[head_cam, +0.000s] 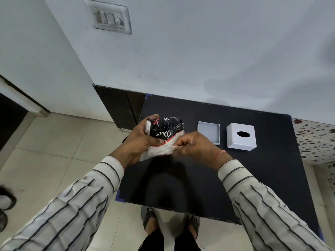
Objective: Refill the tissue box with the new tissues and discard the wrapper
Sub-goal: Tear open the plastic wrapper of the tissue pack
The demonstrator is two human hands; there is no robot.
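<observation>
A pack of tissues (164, 130) in a black printed wrapper with clear ends is held above the left part of the black table (253, 178). My left hand (137, 142) grips the pack from the left side. My right hand (194, 144) pinches the clear wrapper end (161, 151) at the pack's near side, where white tissues show through. The white tissue box cover (241, 136), with an oval slot on top, stands on the table to the right. Its shallow white base (208, 132) lies open between the pack and the cover.
The table stands against a pale wall (199, 60). A dark cabinet (119, 107) sits to its left, a speckled counter (315, 138) to its right. My sandalled feet (170, 225) are on the tiled floor below the near table edge. Dark footwear (5, 201) lies at far left.
</observation>
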